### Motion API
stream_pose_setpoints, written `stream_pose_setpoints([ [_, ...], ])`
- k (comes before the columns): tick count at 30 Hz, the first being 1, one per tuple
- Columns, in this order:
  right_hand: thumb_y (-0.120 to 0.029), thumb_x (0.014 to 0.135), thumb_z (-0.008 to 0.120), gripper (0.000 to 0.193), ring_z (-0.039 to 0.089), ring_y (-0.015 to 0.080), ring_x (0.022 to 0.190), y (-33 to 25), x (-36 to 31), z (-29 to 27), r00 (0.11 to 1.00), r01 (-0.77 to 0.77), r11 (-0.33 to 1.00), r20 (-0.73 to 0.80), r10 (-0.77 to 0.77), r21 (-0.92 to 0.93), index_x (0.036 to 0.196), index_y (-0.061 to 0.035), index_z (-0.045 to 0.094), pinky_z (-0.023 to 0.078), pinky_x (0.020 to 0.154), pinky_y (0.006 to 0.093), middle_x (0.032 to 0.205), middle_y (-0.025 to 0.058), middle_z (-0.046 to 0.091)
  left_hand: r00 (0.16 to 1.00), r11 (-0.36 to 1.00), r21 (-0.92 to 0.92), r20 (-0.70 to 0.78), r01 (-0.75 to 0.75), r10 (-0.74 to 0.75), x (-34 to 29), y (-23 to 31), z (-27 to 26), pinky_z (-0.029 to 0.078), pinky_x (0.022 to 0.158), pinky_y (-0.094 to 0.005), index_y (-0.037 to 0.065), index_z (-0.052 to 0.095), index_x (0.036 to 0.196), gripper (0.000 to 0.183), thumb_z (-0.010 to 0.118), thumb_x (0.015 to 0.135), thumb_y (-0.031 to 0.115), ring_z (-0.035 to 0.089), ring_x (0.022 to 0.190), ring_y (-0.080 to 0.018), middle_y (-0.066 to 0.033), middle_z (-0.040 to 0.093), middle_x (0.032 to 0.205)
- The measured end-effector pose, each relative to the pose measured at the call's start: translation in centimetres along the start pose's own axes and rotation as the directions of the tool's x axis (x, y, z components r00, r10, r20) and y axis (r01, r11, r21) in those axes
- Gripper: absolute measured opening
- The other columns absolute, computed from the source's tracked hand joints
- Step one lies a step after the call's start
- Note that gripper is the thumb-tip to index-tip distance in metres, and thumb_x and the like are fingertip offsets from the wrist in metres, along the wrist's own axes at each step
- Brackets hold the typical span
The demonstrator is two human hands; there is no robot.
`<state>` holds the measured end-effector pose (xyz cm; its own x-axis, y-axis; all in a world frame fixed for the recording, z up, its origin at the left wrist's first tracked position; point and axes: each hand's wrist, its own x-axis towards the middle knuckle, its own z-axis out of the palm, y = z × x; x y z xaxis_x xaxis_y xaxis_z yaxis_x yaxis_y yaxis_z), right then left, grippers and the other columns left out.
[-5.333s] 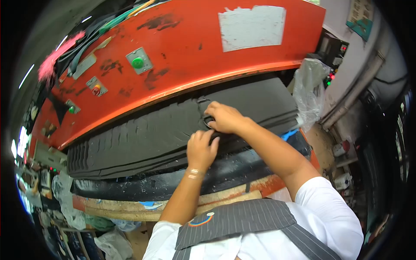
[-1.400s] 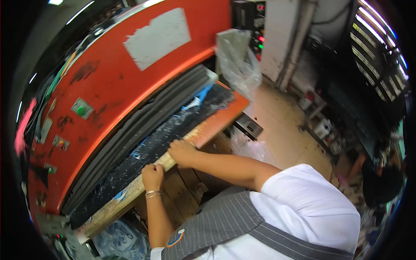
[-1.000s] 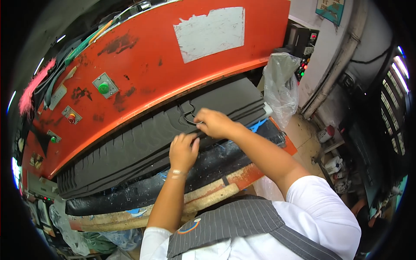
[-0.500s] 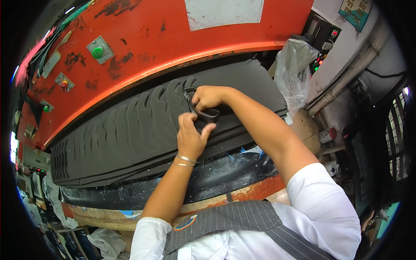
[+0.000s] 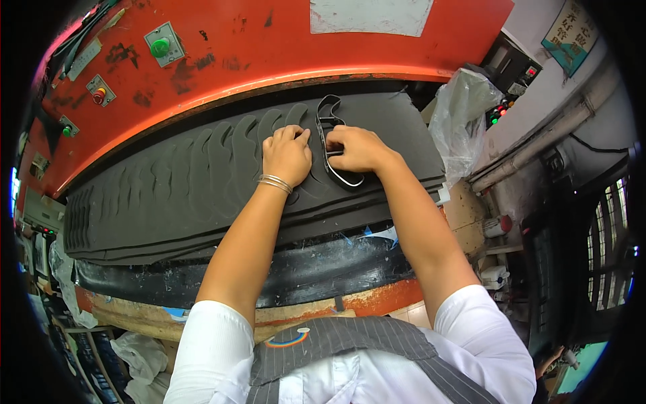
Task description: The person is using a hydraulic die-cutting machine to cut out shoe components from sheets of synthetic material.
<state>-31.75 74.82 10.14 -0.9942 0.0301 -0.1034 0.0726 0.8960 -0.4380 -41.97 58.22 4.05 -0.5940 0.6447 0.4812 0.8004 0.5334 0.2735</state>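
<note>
A dark, narrow, curved cutting die (image 5: 321,138) with a pale metal edge stands on a stack of dark grey foam sheets (image 5: 404,135). My right hand (image 5: 356,149) grips it at the middle, with the fingers bent round its inner side. Left of the die, my left hand (image 5: 287,156) lies on the top sheet, its fingers curled down and drawn together. Whatever is under those fingertips is hidden. A row of wavy cut outlines (image 5: 219,145) runs across the sheet to the left of my hands.
Behind the stack rises an orange machine beam (image 5: 229,54) with a green push button (image 5: 160,47) and a red knob (image 5: 99,95). Clear plastic sheeting (image 5: 464,111) hangs at the right. A black padded edge (image 5: 303,276) runs along the front, above a worn wooden ledge (image 5: 134,323).
The die has moved right and now stands past the last cut outlines, lengthwise away from me. My left hand has let go of it and come down on the foam.
</note>
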Motion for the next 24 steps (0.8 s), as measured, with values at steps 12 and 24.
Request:
stream_pose_setpoints([
  [12, -0.050, 0.058, 0.084, 0.090, 0.034, 0.0337, 0.140, 1.6, -3.1, 2.9, 0.954, 0.196, 0.980, -0.225, -0.197, -0.026, 0.131, -0.0103, 0.050, 0.019, 0.115, 0.0503, 0.142, 0.0271, 0.044, 1.000, 0.995, -0.101, 0.001, -0.023, 0.023, 0.5, -1.7, 0.0, 0.036, 0.096, -0.0412, 0.016, 0.070, 0.113, 0.035, 0.058, 0.081, 0.013, 0.050, 0.115, -0.0241, -0.0037, 0.059, 0.116],
  [24, -0.051, 0.062, 0.083, 0.106, 0.025, 0.0340, 0.144, -3.7, -2.2, 1.4, 0.986, 0.030, 0.992, -0.160, -0.050, -0.124, 0.147, -0.0102, 0.034, 0.019, 0.116, 0.0476, 0.149, 0.0218, 0.036, 0.990, 0.921, -0.374, 0.041, -0.108, 0.133, 0.1, -6.7, -4.6, 0.046, 0.091, -0.0436, 0.008, 0.071, 0.106, 0.027, 0.062, 0.083, 0.016, 0.060, 0.104, -0.0314, -0.0116, 0.066, 0.111],
])
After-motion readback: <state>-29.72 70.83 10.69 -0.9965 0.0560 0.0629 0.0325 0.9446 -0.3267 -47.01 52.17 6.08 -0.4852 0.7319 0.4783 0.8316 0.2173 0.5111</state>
